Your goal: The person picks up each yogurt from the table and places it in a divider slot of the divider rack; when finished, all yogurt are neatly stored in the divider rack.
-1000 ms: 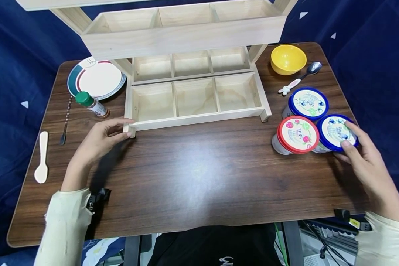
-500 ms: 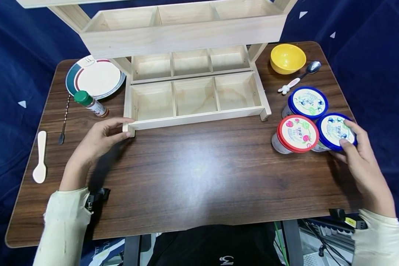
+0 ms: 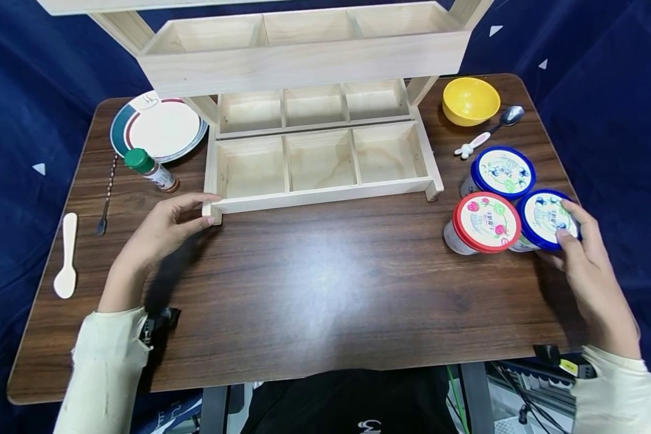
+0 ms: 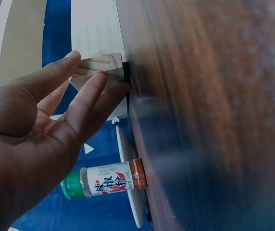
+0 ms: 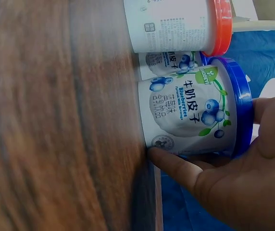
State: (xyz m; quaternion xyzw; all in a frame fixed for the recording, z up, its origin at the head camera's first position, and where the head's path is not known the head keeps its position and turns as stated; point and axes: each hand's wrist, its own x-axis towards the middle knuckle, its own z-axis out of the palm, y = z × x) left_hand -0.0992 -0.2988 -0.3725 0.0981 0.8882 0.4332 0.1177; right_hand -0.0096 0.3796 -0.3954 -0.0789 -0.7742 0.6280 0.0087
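At the front left corner of the pale wooden rack [image 3: 325, 198], my left hand [image 3: 160, 232] pinches the short corner leg [image 4: 101, 65] between thumb and fingers. My right hand [image 3: 597, 259] holds a blueberry milk drink tub with a blue lid [image 5: 190, 113], thumb over the lid and fingers low along its side. The tub stands upright on the table. Against it sit a red-lidded tub [image 3: 487, 222] on its left and a second blue-lidded tub [image 3: 503, 172] behind.
A yellow bowl [image 3: 471, 101] and a rabbit-handled spoon [image 3: 480, 140] lie at the back right. On the left are stacked plates [image 3: 163, 129], a green-capped chili powder bottle [image 3: 160, 176], a twisted-handle stirring spoon [image 3: 107, 199] and a white spoon [image 3: 67, 259]. The rack's upper tier [image 3: 304, 63] overhangs the lower compartments.
My right hand and forearm have shifted slightly left, still holding the blue-lidded tub, which has moved barely. My left hand stays on the rack's corner.
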